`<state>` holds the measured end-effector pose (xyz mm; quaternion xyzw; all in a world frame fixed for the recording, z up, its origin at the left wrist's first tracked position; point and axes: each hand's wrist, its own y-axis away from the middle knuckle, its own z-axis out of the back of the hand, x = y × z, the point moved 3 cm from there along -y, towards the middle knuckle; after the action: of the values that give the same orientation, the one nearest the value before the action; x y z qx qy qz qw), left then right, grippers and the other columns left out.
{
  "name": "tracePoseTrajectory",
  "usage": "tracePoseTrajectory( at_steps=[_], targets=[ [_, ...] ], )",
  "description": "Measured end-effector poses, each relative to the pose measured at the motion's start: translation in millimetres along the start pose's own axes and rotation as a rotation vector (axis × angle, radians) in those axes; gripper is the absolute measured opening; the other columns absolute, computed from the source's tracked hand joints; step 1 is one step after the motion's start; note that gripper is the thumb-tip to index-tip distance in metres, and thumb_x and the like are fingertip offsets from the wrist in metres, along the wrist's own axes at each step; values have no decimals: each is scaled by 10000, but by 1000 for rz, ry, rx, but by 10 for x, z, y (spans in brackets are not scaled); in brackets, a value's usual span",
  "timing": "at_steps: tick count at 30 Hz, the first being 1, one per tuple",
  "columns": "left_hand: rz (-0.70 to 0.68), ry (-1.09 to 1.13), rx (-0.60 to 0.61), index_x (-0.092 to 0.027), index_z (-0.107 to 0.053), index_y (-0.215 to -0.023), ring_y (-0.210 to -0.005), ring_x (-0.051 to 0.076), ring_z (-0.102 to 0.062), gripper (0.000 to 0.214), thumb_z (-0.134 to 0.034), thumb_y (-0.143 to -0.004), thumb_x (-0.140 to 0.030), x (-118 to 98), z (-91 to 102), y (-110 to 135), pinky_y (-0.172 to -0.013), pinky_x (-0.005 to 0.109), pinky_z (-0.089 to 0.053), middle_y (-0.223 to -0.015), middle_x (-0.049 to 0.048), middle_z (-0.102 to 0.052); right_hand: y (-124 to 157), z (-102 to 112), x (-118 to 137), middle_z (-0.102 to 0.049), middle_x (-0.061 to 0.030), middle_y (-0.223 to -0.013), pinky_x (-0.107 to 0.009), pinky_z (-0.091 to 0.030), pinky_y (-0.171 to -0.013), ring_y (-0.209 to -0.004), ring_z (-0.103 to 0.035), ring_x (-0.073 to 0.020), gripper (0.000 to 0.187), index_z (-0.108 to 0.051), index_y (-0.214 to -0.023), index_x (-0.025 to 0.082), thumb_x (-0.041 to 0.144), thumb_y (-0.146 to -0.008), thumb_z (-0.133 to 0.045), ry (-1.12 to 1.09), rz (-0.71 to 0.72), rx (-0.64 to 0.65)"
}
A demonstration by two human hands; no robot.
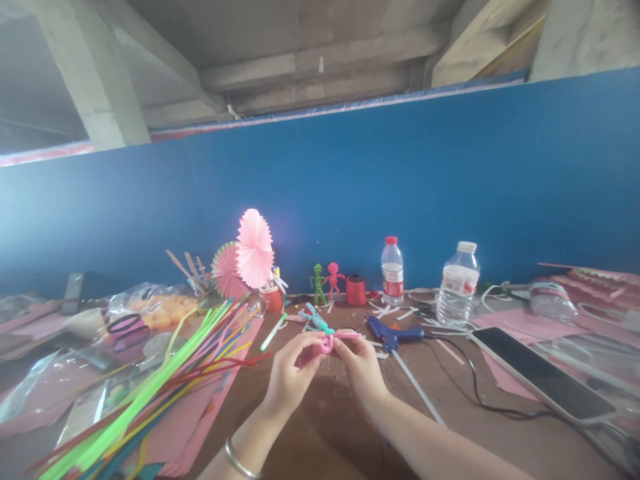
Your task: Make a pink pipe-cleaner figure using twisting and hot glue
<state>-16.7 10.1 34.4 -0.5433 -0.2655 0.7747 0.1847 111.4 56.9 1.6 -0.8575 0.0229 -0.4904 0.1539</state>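
My left hand [295,367] and my right hand [363,370] meet above the middle of the brown table. Between the fingertips of both is a pink pipe cleaner [326,344], bent into a small loop, with one end sticking out to the right. A light-blue pipe cleaner figure [317,320] rises just beyond the fingers; whether it is joined to the pink piece I cannot tell. Both hands are closed in a pinch. Farther back stand a green pipe cleaner figure [319,283] and a pink pipe cleaner figure [333,281], both upright.
Loose pipe cleaners [150,393] lie over pink paper on the left. A blue glue gun [393,333] with a black cord rests to the right, near a phone [540,373]. Two water bottles [393,273] and paper fans [255,250] stand before the blue wall [320,180].
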Motion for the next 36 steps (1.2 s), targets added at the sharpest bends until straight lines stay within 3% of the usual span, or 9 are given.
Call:
tracePoseTrajectory(
  at_steps=[4, 11, 19, 28, 36],
  targets=[
    [131, 140, -3, -199, -655, -847, -973, 242, -618, 99, -639, -753, -177, 10, -19, 0, -821, 320, -498, -1041, 80, -659, -7, 6, 3, -669, -38, -745, -312, -495, -694, -720, -616, -184, 166, -670, -724, 158, 309, -668, -710, 13, -10, -17],
    [309, 428, -6, -164, -652, -819, -791, 166, -629, 102, -681, -722, -179, 85, -58, -35, -744, 241, -479, -824, 34, -689, -9, -3, 23, -660, -14, -676, -277, -482, -624, -640, -605, -163, 183, -659, -696, 159, 330, -660, -716, 19, -28, -44],
    [456, 733, -28, -156, -641, -818, -719, 130, -620, 124, -694, -706, -160, 88, -129, -14, -664, 210, -474, -822, 35, -679, -9, -10, 56, -631, -4, -659, -266, -474, -606, -612, -587, -146, 131, -629, -684, 165, 282, -692, -687, 62, 19, -14],
    [557, 855, -42, -148, -656, -802, -680, 117, -621, 70, -667, -740, -176, 107, -146, -15, -718, 229, -479, -735, 15, -673, 16, -53, 213, -663, -36, -799, -295, -467, -772, -807, -615, -195, 79, -690, -749, 181, 164, -736, -614, 229, 162, 124],
    [635, 853, -50, -143, -644, -748, -639, 94, -606, 92, -684, -733, -224, 177, -145, -13, -685, 211, -472, -699, -8, -660, 11, -14, 135, -682, -63, -932, -320, -479, -794, -882, -622, -221, 112, -689, -834, 186, 213, -760, -610, 323, 160, 168]
  ],
)
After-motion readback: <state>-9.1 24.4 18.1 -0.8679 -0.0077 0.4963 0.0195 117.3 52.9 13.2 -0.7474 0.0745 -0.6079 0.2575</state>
